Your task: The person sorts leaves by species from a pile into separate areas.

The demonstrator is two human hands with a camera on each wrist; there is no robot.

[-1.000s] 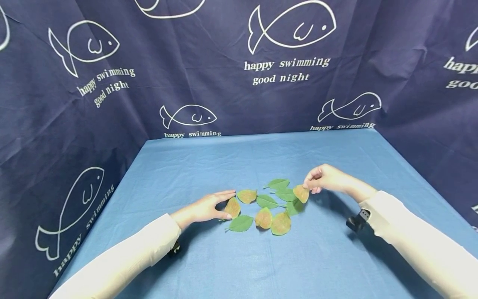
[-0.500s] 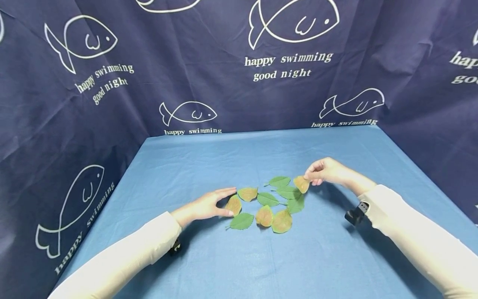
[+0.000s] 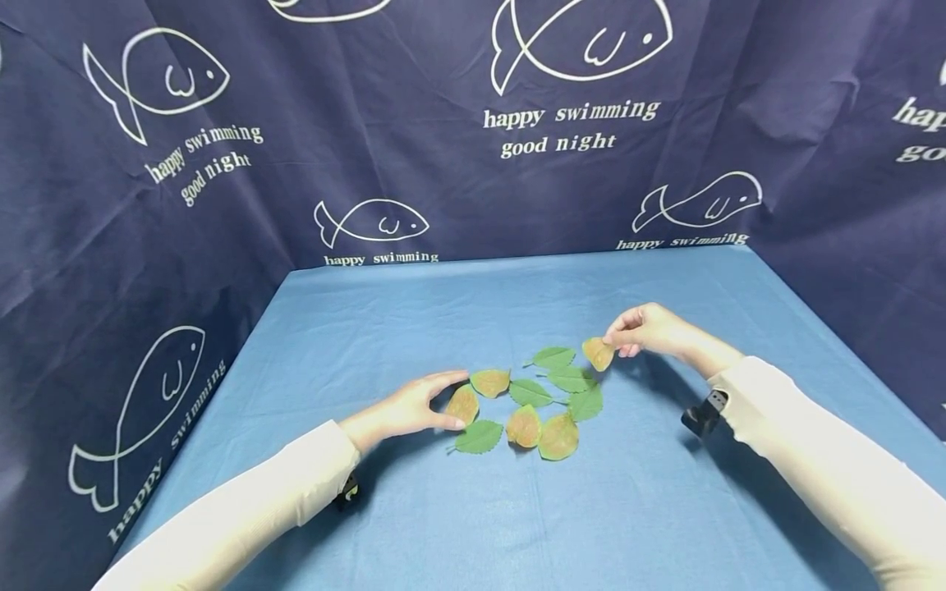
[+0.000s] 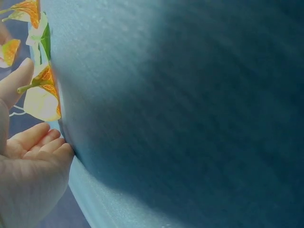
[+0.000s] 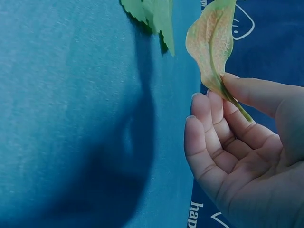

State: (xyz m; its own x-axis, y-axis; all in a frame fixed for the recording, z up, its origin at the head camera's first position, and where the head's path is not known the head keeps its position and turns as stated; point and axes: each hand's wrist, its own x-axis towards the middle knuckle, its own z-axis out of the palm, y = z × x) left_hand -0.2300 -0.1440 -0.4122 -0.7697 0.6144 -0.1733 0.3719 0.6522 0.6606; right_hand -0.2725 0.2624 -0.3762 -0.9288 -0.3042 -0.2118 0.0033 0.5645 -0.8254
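My right hand point(image 3: 650, 330) pinches a yellow-brown leaf point(image 5: 211, 45) by its stem between thumb and fingers. In the head view this leaf point(image 3: 598, 354) appears just beyond a cluster of green leaves point(image 3: 570, 379). My left hand point(image 3: 402, 408) lies at the left end of the leaf group, thumb and fingers spread on either side of another yellow-brown leaf point(image 3: 463, 405). The left thumb tip is at the edge of a green leaf point(image 3: 479, 437). From the left wrist view, the leaf point(image 4: 42, 102) stands between thumb and fingers; firm contact is unclear.
Other yellow-brown leaves, one point(image 3: 490, 382) near the left fingertips and two point(image 3: 523, 427) at the front, lie among the green ones on a blue cloth-covered table point(image 3: 458, 525). A dark blue curtain point(image 3: 443, 123) with white fish prints hangs around the back and sides.
My right hand has moved slightly away with its leaf, which no longer overlaps the green leaves in the head view. My left hand stays almost where it was. The head view has tilted slightly.
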